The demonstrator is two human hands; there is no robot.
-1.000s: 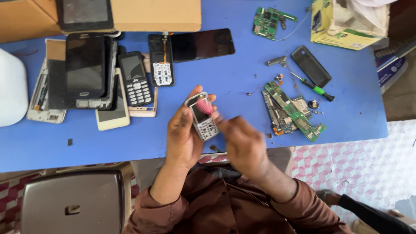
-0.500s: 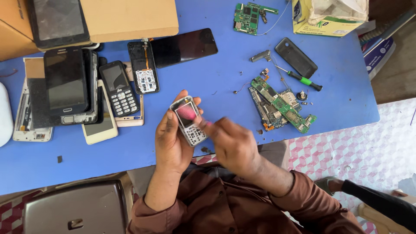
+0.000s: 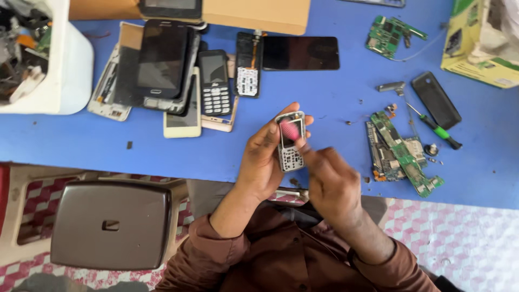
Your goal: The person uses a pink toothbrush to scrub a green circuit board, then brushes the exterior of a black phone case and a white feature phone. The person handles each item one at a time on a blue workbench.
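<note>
My left hand (image 3: 261, 162) grips a small keypad phone (image 3: 289, 141) with its front cover off, held upright over the near edge of the blue table (image 3: 335, 135). A pink patch shows where the screen sits. My right hand (image 3: 330, 181) is just right of the phone, its fingertips touching the phone's right side near the pink patch. Whether the right fingers pinch anything is too small to tell.
A stack of phones and loose screens (image 3: 167, 70) lies at back left beside a white bin (image 3: 48, 65) of parts. Green circuit boards (image 3: 403, 154) and a screwdriver (image 3: 432, 125) lie at right. A cardboard box (image 3: 254, 13) and a green-yellow carton (image 3: 481, 43) stand behind. A brown stool (image 3: 111, 224) is below left.
The camera view has shifted, so the table items sit differently in frame. My hands keep the phone between them; the right fingertips have stayed at the phone's screen area.
</note>
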